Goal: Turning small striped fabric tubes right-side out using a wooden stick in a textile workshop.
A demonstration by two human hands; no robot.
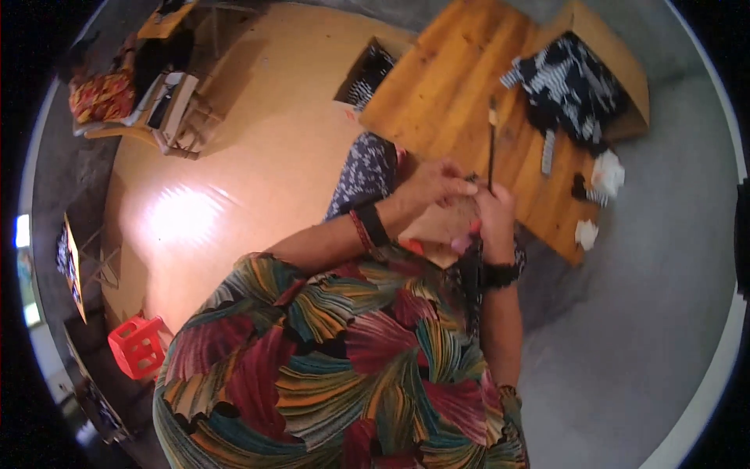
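Observation:
Both my hands meet over my lap, at the near edge of the wooden table. My left hand [444, 186] comes in from the left, thumb and fingers pinched together at a small dark bit too small to name. Close beside it, my right hand [497, 213] is closed round a thin dark stick [491, 148]. The stick stands nearly upright, with a pale band near its upper end. Its lower end is hidden by the hand. Below the hands, a pink and red thing [466, 237] shows blurred.
On the table [437, 94] a cardboard box [625, 70] lies tipped, black-and-white striped cloth [574, 86] spilling out. Crumpled white pieces [608, 173] lie at its right edge. Another box [371, 74] stands beyond. A red stool [138, 346] is at left; a seated person [101, 98] is far left.

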